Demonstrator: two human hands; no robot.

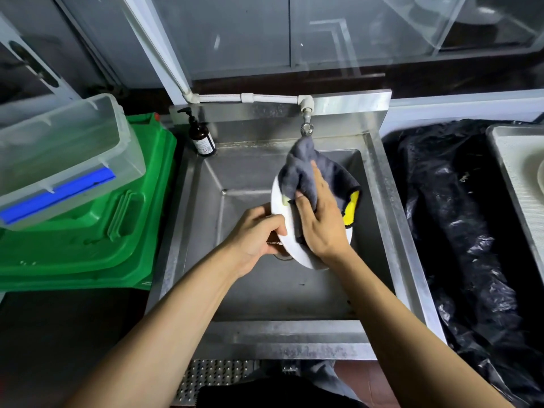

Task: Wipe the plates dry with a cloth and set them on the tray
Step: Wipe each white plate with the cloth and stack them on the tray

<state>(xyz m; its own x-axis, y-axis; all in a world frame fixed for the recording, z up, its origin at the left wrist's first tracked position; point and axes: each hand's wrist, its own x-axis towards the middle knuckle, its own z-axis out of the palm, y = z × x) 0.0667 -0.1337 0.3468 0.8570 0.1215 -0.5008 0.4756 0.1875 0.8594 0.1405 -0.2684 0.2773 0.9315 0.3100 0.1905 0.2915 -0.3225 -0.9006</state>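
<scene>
A white plate (290,228) is held tilted over the steel sink (250,178). My left hand (256,231) grips its left rim, fingers curled round the edge. My right hand (319,219) presses a grey cloth (300,169) with a yellow underside against the plate's face, thumb and fingers pinching a fold of it. The cloth covers much of the plate's upper half. A steel tray (512,160) sits at the far right edge, with the pale rim of another plate (540,178) just showing on it.
A tap (306,125) hangs just above the cloth. A brown pump bottle (201,136) stands at the sink's back left corner. Left of the sink a clear plastic box (64,154) rests on a green bin (117,231). A black bin bag (459,216) lies on the right.
</scene>
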